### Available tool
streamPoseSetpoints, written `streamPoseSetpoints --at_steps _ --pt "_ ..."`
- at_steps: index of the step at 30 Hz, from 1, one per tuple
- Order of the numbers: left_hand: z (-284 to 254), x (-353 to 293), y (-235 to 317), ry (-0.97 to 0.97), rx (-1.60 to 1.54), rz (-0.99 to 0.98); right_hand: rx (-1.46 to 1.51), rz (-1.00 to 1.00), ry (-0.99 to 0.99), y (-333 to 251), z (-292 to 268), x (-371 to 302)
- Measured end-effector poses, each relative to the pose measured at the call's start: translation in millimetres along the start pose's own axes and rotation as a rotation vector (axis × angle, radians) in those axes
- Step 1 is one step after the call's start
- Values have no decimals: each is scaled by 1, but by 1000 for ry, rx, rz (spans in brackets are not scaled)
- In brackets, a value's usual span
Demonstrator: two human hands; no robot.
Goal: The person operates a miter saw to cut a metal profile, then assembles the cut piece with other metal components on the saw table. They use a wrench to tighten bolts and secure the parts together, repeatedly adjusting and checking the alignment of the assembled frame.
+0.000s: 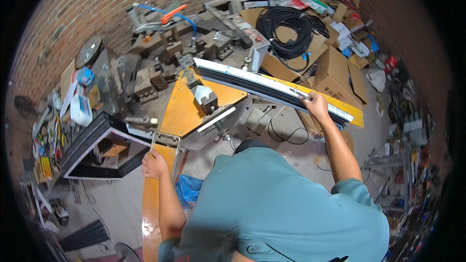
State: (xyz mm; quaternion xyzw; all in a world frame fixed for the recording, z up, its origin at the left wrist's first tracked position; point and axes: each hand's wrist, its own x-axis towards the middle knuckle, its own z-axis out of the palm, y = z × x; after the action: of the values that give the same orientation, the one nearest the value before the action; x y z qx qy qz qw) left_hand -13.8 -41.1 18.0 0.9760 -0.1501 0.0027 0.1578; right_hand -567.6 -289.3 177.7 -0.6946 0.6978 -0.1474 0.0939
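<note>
My right hand is closed round a long white-and-black window profile, at right of centre. The profile lies slantwise along a yellow support board, its far end over the machine's yellow table. A small slim grey piece shows at the right fingertips; its kind is unclear. My left hand has its fingers curled over the left edge of another yellow board, just below a metal end bracket. Beside that hand is the corner of a black frame with a pale edge.
Metal blocks crowd the bench behind the yellow table. A coil of black hose and a cardboard box stand at the back right. A blue plastic bag lies on the floor; cables run under the profile.
</note>
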Motion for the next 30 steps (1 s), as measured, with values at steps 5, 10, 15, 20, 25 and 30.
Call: streamPoseSetpoints --at_steps 5,10,15,20,25,30 --pt "1 -3 -10 45 -15 94 318 59 -150 13 -8 12" --pt "0 -24 -21 100 -75 276 537 45 -233 23 6 38" --pt "-9 -89 -10 170 -158 501 758 29 -327 29 28 88" --pt "-4 -172 1 38 -196 586 790 -2 -356 19 70 169" --pt "47 -210 -34 -13 -209 604 864 4 -375 -8 128 259" --pt "31 -229 -52 -139 -89 364 1044 61 -286 -46 176 350"
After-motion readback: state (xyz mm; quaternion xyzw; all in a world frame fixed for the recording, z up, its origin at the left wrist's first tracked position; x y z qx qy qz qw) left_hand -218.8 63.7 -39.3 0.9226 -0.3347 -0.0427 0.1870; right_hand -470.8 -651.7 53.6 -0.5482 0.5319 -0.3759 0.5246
